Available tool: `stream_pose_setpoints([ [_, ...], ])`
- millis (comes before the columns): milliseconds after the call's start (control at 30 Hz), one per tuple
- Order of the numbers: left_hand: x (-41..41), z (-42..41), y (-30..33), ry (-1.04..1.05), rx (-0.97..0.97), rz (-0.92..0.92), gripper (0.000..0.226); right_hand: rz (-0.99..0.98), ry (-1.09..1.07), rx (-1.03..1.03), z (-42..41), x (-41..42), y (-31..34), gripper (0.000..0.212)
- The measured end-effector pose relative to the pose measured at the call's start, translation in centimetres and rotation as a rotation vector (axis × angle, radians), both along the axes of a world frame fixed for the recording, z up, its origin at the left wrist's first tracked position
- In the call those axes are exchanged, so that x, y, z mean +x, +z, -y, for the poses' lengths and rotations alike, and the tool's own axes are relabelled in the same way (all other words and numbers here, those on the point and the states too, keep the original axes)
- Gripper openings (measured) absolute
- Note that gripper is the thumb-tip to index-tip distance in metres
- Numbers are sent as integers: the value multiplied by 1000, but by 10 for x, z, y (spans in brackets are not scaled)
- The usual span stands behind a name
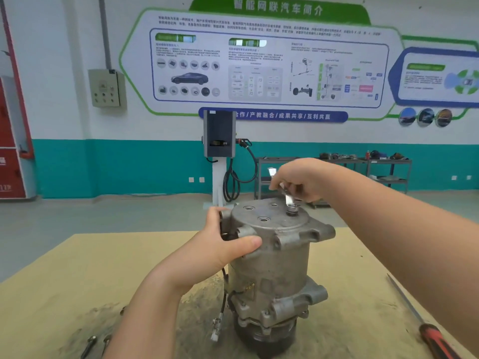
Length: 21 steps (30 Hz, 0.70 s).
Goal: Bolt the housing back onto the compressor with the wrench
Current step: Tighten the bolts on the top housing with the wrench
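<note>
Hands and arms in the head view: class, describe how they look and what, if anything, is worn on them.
Both are bare. The left hand and right hand wear no gloves, and no rings, watch or wristband show. Both forearms are uncovered up to the frame edge, with no sleeve in view. No markings or tape are visible.

screwdriver point(435, 340) handle cut off by bottom edge, wrench point(287, 196) handle hidden inside right hand point(300, 178), poster point(269, 66) text blurred

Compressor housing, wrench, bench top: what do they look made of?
Compressor housing: likely cast aluminium, going by its dull grey, rough, stained surface with moulded lugs.
Wrench: bright polished steel, probably chromed; it glints under the right hand.
Bench top: tan sheet, matte, possibly board or cardboard, with dark grime smudges near the compressor base. Cannot tell which.
</note>
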<state>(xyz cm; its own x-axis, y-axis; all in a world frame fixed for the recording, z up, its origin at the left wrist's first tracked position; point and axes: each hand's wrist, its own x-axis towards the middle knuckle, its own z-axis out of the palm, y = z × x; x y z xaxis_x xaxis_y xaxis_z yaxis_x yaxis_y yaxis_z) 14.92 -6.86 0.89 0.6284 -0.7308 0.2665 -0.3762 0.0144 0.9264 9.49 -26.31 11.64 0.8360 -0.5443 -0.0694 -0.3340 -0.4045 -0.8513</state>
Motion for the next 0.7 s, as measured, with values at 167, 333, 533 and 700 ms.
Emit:
stream_pose_setpoints([
  [167,0,3,0,10,-4,-15,77,561,-121,999,31,-68,-38,11],
  [333,4,3,-2,3,9,-6,71,1068,-166,124,-28,-116,-79,19],
  [533,2,4,-3,-56,-2,44,48,610,181,-1244,-92,-74,-46,14],
  [700,4,2,-4,10,-24,8,77,94,260,-1229,-78,3,3,9],
])
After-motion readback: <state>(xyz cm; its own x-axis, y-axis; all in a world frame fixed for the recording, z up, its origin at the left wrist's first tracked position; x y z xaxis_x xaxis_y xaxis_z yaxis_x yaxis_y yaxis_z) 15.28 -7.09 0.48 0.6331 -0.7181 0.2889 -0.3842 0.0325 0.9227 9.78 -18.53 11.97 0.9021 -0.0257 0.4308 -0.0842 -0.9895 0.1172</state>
